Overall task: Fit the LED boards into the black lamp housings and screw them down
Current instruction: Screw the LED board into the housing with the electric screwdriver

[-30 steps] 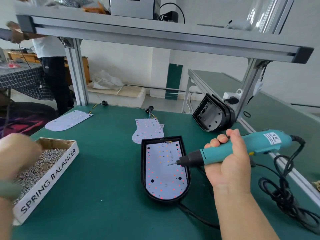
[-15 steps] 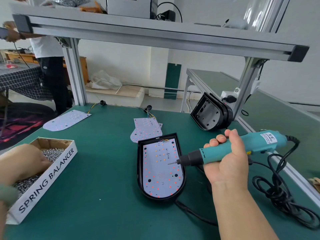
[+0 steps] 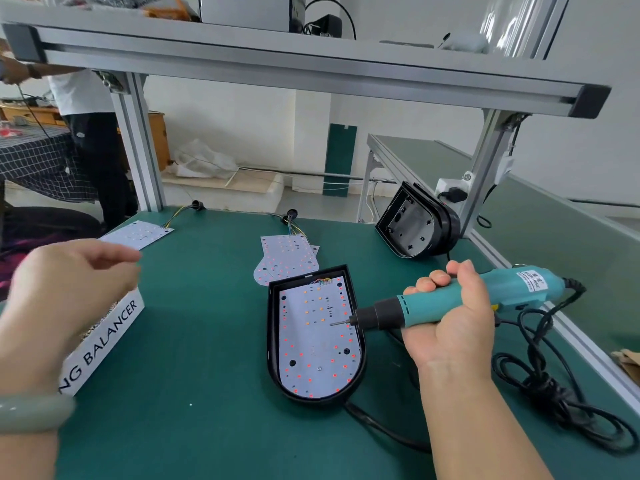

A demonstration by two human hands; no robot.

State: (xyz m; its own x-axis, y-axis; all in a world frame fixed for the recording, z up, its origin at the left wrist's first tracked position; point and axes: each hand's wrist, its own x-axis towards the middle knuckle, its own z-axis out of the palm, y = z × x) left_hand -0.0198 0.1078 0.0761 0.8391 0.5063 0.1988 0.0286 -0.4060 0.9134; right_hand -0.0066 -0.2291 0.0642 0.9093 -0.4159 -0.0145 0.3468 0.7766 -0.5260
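Observation:
A black lamp housing [image 3: 273, 341] lies flat on the green bench with a white LED board [image 3: 311, 337] seated inside it. My right hand [image 3: 450, 323] is shut on a teal electric screwdriver [image 3: 491, 292], held almost level, its bit tip hovering over the right side of that board. My left hand [image 3: 69, 289] is raised and blurred above the white screw box [image 3: 104, 327], fingertips drawn together; whether it holds a screw is unclear. Loose LED boards [image 3: 285, 258] lie behind the housing, and another LED board [image 3: 138, 233] lies at the far left.
An empty black housing [image 3: 415, 226] leans against the right frame post [image 3: 485, 174]. The screwdriver's black cable [image 3: 554, 393] coils on the bench at right. A frame beam [image 3: 277, 67] spans overhead. A person [image 3: 90, 133] stands at the back left.
My left hand has lifted out of the screw box and moved up and to the right. The right hand and the screwdriver have stayed over the board.

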